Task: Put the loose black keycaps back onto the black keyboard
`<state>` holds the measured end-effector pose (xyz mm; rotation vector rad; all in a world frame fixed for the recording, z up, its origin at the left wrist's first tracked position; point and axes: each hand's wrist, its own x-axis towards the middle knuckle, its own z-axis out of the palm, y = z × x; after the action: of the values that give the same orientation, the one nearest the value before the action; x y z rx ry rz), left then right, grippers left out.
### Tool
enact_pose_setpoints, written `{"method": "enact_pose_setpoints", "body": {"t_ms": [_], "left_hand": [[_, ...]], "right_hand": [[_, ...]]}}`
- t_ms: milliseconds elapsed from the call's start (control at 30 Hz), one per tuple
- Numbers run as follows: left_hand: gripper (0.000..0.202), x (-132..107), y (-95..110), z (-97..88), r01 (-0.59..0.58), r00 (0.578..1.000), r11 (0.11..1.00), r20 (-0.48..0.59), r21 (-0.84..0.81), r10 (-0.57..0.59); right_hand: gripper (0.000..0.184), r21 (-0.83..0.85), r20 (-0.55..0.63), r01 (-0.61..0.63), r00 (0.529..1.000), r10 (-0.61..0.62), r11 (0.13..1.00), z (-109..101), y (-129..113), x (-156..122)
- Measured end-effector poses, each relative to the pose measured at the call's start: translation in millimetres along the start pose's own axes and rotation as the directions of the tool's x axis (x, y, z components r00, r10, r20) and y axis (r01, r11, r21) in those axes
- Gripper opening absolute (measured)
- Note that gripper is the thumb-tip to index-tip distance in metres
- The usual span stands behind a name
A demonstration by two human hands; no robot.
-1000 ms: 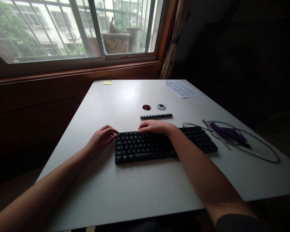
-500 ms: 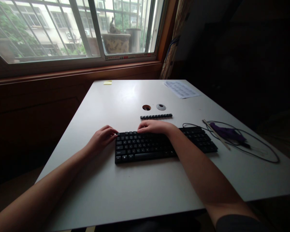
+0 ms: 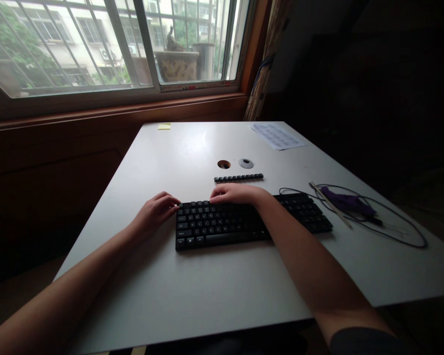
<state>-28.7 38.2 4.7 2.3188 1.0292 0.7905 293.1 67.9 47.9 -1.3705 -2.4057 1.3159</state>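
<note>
**Both hands at kbd's back edge**

From my remote feed: black keyboard [image 3: 222, 229] lies flat on the white table [image 3: 207, 291], roughly centre, long side facing me. Left hand [image 3: 154, 212] sits at its top-left corner, fingers half curled, tips touching the corner keys; can't tell if it pinches anything. Right hand [image 3: 237, 194] rests palm down over the top row, fingers bent toward the back edge; grip hidden, can't tell. Just beyond the R hand, apart from the kbd, lies a strip of keycaps [image 3: 239, 177]. Further back: table hole [image 3: 224, 163] w/ its cap [image 3: 246, 162] beside it. Right of kbd: looped cable [image 3: 399, 235], purple item [image 3: 348, 202], thin stick [image 3: 331, 203].
</note>
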Motion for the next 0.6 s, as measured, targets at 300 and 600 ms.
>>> {"method": "enact_pose_setpoints", "body": {"t_ms": [300,600], "left_hand": [[0.025,0.0,-2.1,0.1,-0.01,1.0,1.0,-0.007,0.005,0.01],[0.025,0.0,0.5,-0.5,-0.008,1.0,1.0,-0.009,0.005,0.008]], "right_hand": [[0.041,-0.009,-0.004,0.01,1.0,-0.01,1.0,0.3,0.6,0.3],[0.037,-0.03,-0.002,0.028,1.0,-0.029,0.999,0.9,-3.0,-0.1]]}}
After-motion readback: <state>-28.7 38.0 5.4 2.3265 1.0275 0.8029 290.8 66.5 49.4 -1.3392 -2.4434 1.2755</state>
